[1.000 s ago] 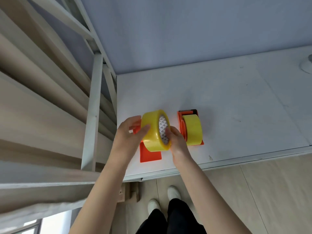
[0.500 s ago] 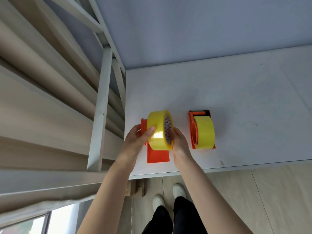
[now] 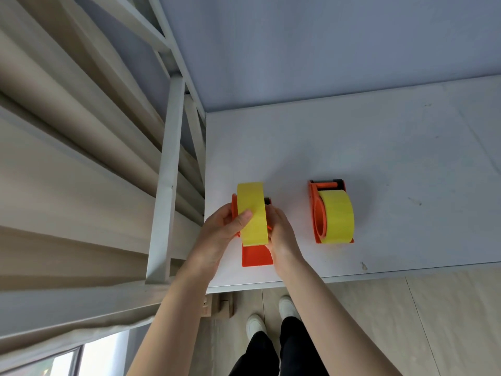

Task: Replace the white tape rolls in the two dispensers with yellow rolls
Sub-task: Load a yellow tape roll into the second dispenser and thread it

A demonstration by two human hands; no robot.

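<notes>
A yellow tape roll (image 3: 252,213) stands on edge over the left orange dispenser (image 3: 256,256), near the white table's front left corner. My left hand (image 3: 225,229) grips the roll from the left, thumb across its outer face. My right hand (image 3: 282,234) holds its right side, fingers hidden behind it. The dispenser's hub is mostly covered by the roll and hands; whether the roll is seated on it I cannot tell. To the right, the second orange dispenser (image 3: 315,213) carries a yellow roll (image 3: 337,218).
The white table (image 3: 379,147) ends at a front edge just below the dispensers and meets a grey wall behind. A pale metal frame (image 3: 165,185) and beige slats stand close on the left. My shoes (image 3: 254,325) show on the floor below.
The roll has come down toward the left dispenser and turned, so its patterned core no longer faces me. Both hands moved with it. The right dispenser has not moved.
</notes>
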